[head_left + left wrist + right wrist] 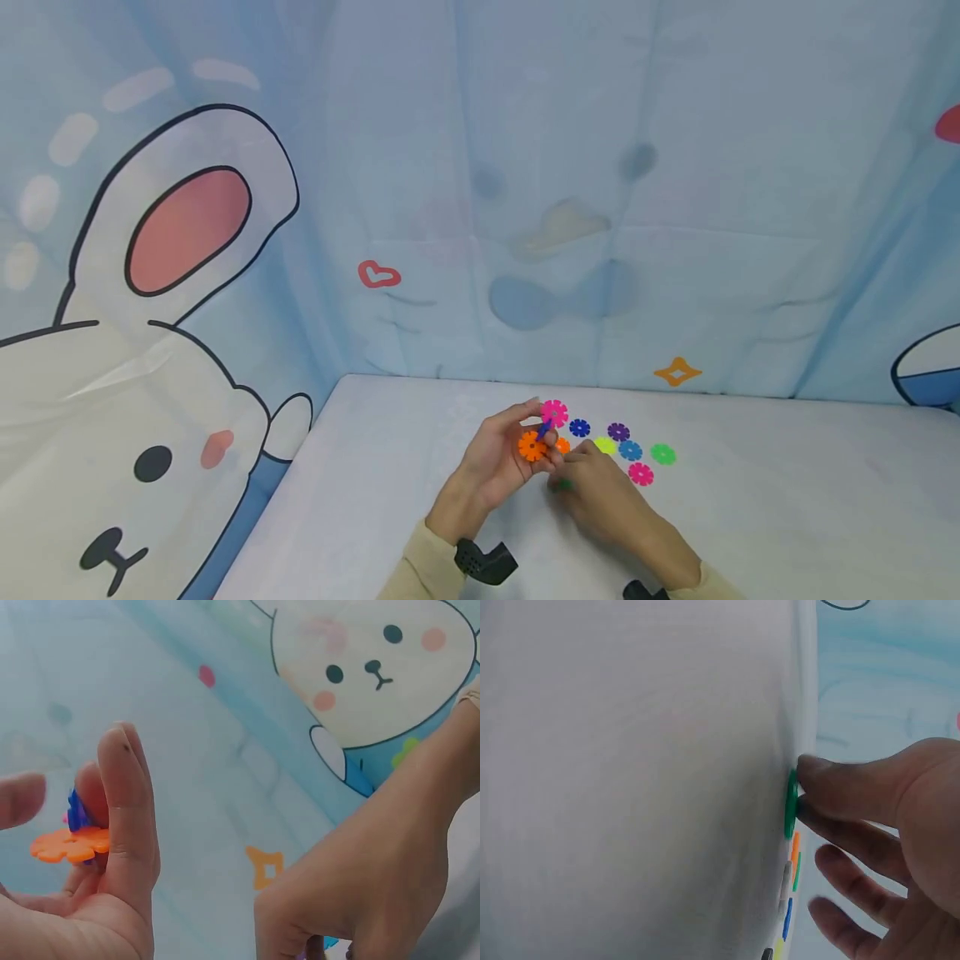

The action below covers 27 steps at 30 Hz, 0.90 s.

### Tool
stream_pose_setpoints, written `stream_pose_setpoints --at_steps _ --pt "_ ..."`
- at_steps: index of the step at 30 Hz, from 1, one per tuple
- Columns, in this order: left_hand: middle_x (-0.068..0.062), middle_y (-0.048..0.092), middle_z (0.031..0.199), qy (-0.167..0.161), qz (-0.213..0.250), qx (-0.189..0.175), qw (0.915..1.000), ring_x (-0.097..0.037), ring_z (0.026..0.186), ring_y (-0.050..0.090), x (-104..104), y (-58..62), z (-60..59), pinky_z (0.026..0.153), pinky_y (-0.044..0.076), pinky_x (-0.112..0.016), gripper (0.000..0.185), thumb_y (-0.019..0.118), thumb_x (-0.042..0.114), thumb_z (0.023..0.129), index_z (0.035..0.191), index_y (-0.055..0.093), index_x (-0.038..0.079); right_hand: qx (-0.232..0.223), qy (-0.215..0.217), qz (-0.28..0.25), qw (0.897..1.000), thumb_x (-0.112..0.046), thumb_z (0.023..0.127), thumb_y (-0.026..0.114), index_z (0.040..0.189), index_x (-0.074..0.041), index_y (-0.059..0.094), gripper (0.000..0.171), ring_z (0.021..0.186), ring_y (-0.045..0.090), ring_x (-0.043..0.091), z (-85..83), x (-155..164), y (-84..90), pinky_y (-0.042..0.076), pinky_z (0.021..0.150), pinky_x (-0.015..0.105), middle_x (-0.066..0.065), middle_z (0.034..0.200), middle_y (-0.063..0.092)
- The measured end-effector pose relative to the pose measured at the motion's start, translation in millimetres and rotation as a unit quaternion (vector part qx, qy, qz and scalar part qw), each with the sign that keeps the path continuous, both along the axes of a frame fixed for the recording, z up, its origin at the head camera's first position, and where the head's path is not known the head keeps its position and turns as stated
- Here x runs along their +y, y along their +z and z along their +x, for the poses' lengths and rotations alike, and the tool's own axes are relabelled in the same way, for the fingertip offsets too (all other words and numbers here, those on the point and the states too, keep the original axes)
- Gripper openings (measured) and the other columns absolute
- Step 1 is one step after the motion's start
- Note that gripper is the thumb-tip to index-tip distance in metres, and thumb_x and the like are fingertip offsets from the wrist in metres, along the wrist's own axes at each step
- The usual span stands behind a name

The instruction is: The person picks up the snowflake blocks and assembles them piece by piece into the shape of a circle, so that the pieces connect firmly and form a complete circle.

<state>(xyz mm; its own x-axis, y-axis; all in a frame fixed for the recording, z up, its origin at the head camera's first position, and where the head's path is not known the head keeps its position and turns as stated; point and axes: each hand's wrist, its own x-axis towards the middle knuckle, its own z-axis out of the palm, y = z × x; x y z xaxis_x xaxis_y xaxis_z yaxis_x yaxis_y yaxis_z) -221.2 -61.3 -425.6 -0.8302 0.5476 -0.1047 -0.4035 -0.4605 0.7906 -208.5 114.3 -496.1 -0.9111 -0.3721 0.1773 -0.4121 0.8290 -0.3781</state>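
Observation:
My left hand (495, 467) holds a small joined piece of plastic snowflake discs above the table. An orange snowflake disc (532, 447) sits at its near end, a dark blue disc (76, 814) stands crosswise in the middle, and a pink disc (555, 412) is at the far end. Fingers hide part of the joints. Low at the tabletop, my right hand (603, 492) touches a green snowflake disc (791, 804) with thumb and forefinger. That disc lies flat, and the other right fingers spread loosely.
Loose snowflake discs lie beyond the right hand: orange (563, 446), dark blue (580, 427), yellow (604, 446), purple (618, 432), light blue (631, 450), pink (641, 474) and light green (663, 454). A printed blue curtain (450, 208) hangs behind the white table (787, 492).

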Motion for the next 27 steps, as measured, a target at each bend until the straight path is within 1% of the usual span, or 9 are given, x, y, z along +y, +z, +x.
stream_pose_setpoints --at_steps 3,7,11,14,17,19,22,25,27 --pt "0.001 0.062 0.080 0.004 -0.016 0.007 0.9998 -0.013 0.066 0.067 1 1.0 1.0 0.067 0.062 -0.020 0.008 0.051 0.021 0.109 0.105 0.053 0.015 -0.030 -0.013 0.006 0.999 -0.009 0.079 0.091 0.087 -0.019 0.078 0.018 0.084 0.050 0.011 -1.7 1 0.7 0.056 0.081 0.032 -0.010 0.084 0.071" --pt "0.000 0.069 0.077 0.014 -0.059 0.042 0.9973 -0.014 0.067 0.073 3 1.8 2.7 0.066 0.065 -0.023 0.016 0.046 0.017 0.111 0.100 0.055 0.012 -0.085 -0.020 -0.030 0.996 -0.008 0.078 0.092 0.093 -0.016 0.073 0.025 0.080 0.051 0.013 -2.1 8 3.2 0.054 0.075 0.031 -0.006 0.082 0.062" --pt "-0.012 0.078 0.085 0.040 -0.132 0.099 0.9855 -0.018 0.069 0.078 4 2.4 5.4 0.065 0.066 -0.028 0.019 0.045 0.023 0.114 0.103 0.054 0.010 -0.093 0.005 -0.083 0.992 -0.007 0.081 0.090 0.094 -0.016 0.073 0.023 0.071 0.049 0.012 -4.0 19 8.5 0.046 0.062 0.023 -0.005 0.076 0.055" --pt "-0.025 0.079 0.097 0.050 -0.169 0.141 0.9742 -0.020 0.070 0.080 5 2.8 7.5 0.065 0.066 -0.028 0.021 0.046 0.026 0.114 0.105 0.053 0.009 -0.049 0.013 -0.111 0.993 -0.005 0.087 0.085 0.093 -0.015 0.072 0.018 0.069 0.048 0.009 -6.7 28 15.6 0.045 0.060 0.021 -0.007 0.075 0.056" --pt "-0.025 0.079 0.103 0.064 -0.185 0.173 0.9652 -0.022 0.074 0.081 7 3.5 9.5 0.067 0.066 -0.028 0.021 0.051 0.025 0.113 0.108 0.056 0.005 0.024 0.005 -0.156 0.987 -0.002 0.090 0.081 0.094 -0.014 0.069 0.017 0.072 0.054 0.006 -7.8 37 25.4 0.052 0.063 0.020 -0.009 0.081 0.062" --pt "-0.015 0.077 0.101 0.083 -0.192 0.185 0.9602 -0.021 0.076 0.081 9 4.2 10.4 0.068 0.065 -0.026 0.022 0.056 0.023 0.111 0.109 0.061 0.002 0.089 0.004 -0.186 0.979 0.003 0.091 0.079 0.098 -0.011 0.070 0.019 0.074 0.060 0.006 -7.9 43 32.2 0.057 0.067 0.019 -0.007 0.085 0.068" --pt "-0.003 0.069 0.097 0.116 -0.202 0.191 0.9536 -0.018 0.076 0.080 10 5.2 12.2 0.067 0.064 -0.022 0.023 0.063 0.021 0.108 0.110 0.067 -0.002 0.162 0.003 -0.234 0.959 0.007 0.091 0.078 0.104 -0.008 0.071 0.021 0.079 0.070 0.007 -7.2 50 42.7 0.059 0.077 0.012 -0.004 0.091 0.074" --pt "-0.003 0.068 0.094 0.144 -0.213 0.188 0.9479 -0.014 0.071 0.077 13 5.9 14.0 0.065 0.061 -0.020 0.024 0.067 0.022 0.106 0.108 0.071 -0.001 0.203 0.006 -0.272 0.940 0.009 0.089 0.078 0.106 -0.005 0.072 0.022 0.078 0.074 0.009 -5.1 53 52.0 0.055 0.081 0.005 -0.001 0.092 0.076" --pt "-0.004 0.069 0.092 0.161 -0.221 0.185 0.9438 -0.013 0.066 0.075 15 6.5 14.9 0.061 0.060 -0.019 0.024 0.070 0.023 0.104 0.105 0.073 -0.001 0.217 0.006 -0.289 0.932 0.009 0.088 0.079 0.104 -0.004 0.072 0.022 0.077 0.075 0.009 -2.4 53 57.2 0.054 0.082 0.003 0.000 0.090 0.076"
